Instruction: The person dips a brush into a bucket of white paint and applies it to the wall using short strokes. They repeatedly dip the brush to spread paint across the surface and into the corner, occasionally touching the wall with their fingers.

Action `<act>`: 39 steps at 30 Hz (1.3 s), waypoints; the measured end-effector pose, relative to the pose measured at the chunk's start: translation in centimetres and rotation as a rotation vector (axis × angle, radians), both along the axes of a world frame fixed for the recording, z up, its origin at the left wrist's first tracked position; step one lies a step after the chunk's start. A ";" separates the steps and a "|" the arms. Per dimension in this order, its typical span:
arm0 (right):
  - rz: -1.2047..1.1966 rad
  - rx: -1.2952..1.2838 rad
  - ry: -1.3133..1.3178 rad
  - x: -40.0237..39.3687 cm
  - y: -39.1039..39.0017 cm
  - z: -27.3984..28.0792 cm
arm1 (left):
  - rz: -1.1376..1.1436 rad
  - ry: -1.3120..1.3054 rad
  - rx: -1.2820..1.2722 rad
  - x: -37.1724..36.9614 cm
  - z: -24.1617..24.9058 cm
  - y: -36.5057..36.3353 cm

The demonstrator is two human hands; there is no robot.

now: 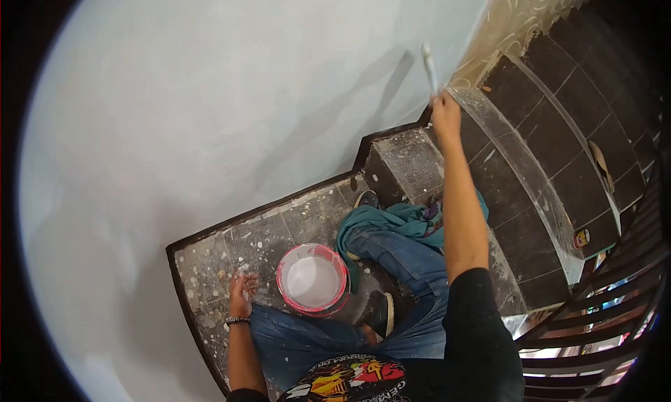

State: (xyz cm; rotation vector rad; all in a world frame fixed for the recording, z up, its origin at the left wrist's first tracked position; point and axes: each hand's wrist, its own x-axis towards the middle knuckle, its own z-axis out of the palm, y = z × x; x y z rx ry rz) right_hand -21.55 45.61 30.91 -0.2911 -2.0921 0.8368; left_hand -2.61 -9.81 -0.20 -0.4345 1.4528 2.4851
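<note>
My right hand [446, 114] is stretched up toward the wall, its fingers closed around a paintbrush [430, 65]. The brush points upward close to the pale wall [231, 87], near the edge of a patterned wall section. My left hand [242, 294] hangs over the speckled floor with loosely bent fingers apart and nothing in them; white smears mark the fingers. Just right of it stands a bucket [281, 290] with a red, paint-streaked rim. White paint [312, 279] lies inside the bucket.
Dark tiled stairs [535, 115] rise at the right, with a sandal [601, 166] and a small tin [581, 238] on them. A teal cloth [395, 222] lies by my leg. Along the lower right runs a dark slatted railing [594, 325]. Paint spots cover the landing [258, 234].
</note>
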 end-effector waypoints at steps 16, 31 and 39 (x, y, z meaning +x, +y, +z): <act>0.227 -0.132 -0.457 -0.1 3.0 -11.9 | 0.005 0.004 -0.105 0.0 1.0 0.8; 0.493 -0.640 -0.041 1.5 -0.4 8.0 | -0.001 -0.014 -0.123 0.1 0.2 0.5; -0.103 0.277 -0.217 -2.4 -1.0 -4.0 | 0.028 0.022 -0.147 0.2 1.3 1.1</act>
